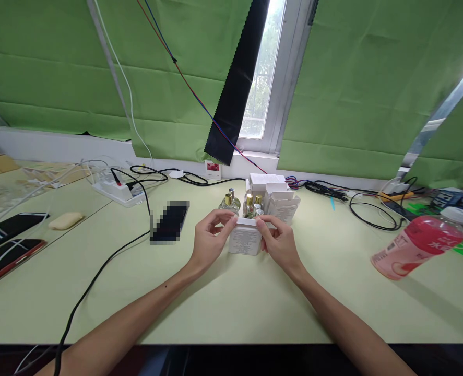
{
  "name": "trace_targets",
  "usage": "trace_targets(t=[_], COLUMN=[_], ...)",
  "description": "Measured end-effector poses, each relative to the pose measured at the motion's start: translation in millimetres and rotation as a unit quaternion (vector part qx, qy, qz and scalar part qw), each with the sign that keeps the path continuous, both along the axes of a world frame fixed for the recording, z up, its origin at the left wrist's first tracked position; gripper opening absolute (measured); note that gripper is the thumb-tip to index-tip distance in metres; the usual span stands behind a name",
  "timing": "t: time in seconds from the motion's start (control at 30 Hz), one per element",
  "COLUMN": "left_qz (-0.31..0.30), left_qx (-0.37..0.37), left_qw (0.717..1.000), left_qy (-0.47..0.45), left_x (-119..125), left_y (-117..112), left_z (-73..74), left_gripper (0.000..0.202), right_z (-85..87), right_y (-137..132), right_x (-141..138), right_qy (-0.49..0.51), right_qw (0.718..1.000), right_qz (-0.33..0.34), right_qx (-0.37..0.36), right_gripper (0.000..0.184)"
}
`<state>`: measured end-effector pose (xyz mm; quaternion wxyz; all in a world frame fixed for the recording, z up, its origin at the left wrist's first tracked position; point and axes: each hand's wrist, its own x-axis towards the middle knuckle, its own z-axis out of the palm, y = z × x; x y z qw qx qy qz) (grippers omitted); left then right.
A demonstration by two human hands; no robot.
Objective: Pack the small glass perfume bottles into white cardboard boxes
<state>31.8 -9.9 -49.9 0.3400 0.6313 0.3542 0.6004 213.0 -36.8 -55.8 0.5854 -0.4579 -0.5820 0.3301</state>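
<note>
Head view: white carton (245, 243) upright just in front of capped bottles (249, 203); left hand (211, 236) and right hand (281, 243) pinch its top corners. From here, looks light, thin-walled, crushable; edges safest hold.

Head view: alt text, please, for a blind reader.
Left hand and right hand hold a small white box by its top at a pale desk. Behind it are capped bottles and more white boxes; at right, a pink drink bottle.
</note>
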Motion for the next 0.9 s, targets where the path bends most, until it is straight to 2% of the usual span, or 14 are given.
trace_targets(t=[0.23, 0.53, 0.9], left_qz=[0.01, -0.011, -0.025], left_qx=[-0.004, -0.04, -0.048], left_qw=[1.0, 0.997, 0.996], left_qy=[-0.001, -0.062, -0.07], left_x=[-0.8, 2.1, 3.3], left_y=[-0.7, -3.3, -1.9], left_z=[0.0, 9.0, 4.1], left_gripper=[0.024, 0.028, 0.027], right_z=[-0.6, 0.3, 0.3], right_y=[0.4, 0.1, 0.0], right_x=[0.2, 0.5, -0.2], right_qy=[-0.001, -0.001, 0.004], right_qw=[1.0, 1.0, 1.0], right_qz=[0.003, 0.011, 0.01], right_qx=[0.002, 0.005, 0.002], right_gripper=[0.04, 0.039, 0.039])
